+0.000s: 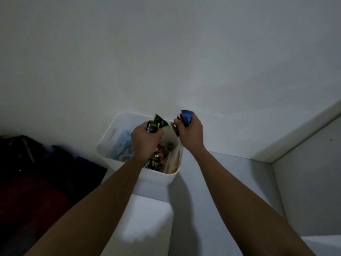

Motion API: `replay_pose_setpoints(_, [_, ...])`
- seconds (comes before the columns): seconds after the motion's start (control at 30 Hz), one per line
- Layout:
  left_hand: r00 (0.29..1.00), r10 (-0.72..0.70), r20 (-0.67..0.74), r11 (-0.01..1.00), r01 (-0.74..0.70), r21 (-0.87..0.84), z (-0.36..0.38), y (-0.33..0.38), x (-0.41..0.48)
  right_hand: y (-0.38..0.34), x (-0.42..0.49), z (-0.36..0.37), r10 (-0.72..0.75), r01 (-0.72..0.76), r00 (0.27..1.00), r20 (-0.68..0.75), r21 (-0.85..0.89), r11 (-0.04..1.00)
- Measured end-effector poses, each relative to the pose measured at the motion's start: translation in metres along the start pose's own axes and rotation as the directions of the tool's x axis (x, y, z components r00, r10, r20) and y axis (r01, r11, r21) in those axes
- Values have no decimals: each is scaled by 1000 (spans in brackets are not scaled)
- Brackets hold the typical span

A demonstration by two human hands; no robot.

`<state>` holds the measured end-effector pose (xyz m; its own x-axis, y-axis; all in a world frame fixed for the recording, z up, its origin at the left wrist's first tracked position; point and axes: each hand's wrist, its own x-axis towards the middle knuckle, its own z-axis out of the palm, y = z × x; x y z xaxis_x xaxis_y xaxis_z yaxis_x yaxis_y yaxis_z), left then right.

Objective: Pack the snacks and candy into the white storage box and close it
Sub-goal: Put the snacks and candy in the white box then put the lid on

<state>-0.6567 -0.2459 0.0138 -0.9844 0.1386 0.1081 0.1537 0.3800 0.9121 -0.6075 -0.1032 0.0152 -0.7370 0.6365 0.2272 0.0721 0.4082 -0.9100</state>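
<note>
**Inspector A:** Position of the container?

**Inspector B:** The open white plastic storage box stands on the pale desk, its far side close to the white wall. No lid on it. A white rounded lid-like panel lies on the desk just near of the box.

**Inspector A:** Contents?

**Inspector B:** Mixed wrapped snacks and candy fill the lower part, with a pale blue packet toward the left wall and a clear bag against the right wall. Individual labels cannot be read.

**Inspector A:** Hands?

**Inspector B:** Both are above the box. The left hand is over the opening, fingers closed round a black and green crinkled snack packet that sticks up out of the fist. The right hand is over the right rim, fingers clenched on a blue wrapped packet; brown and gold wrappers also show at the left edge of that fist.

**Inspector A:** Surroundings?

**Inspector B:** A heap of dark bags or fabric, black, red and blue, sits left of the box. Lighting is dim; detail there is poor.
</note>
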Motion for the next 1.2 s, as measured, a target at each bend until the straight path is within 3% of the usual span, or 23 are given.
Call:
replay_pose_setpoints(0.27, [949, -276, 151, 959, 283, -23, -5, -45, 14, 1, -2, 81, 362, -361, 932, -24, 50, 931])
replay_pose_setpoints(0.6, [855, -385, 348, 903, 427, -52, -2, -69, 32, 4, 4, 92, 439, -437, 898, 11, 121, 891])
replay_pose_setpoints(0.83, [898, -272, 344, 960, 279, 31, -18, -55, 40, -13, 0, 90, 438, -434, 895, -83, 56, 899])
replay_pose_setpoints(1.2, [928, -81, 363, 989, 30, 143, -57, -43, 22, -35, -54, 51, 279, -291, 954, -112, -103, 951])
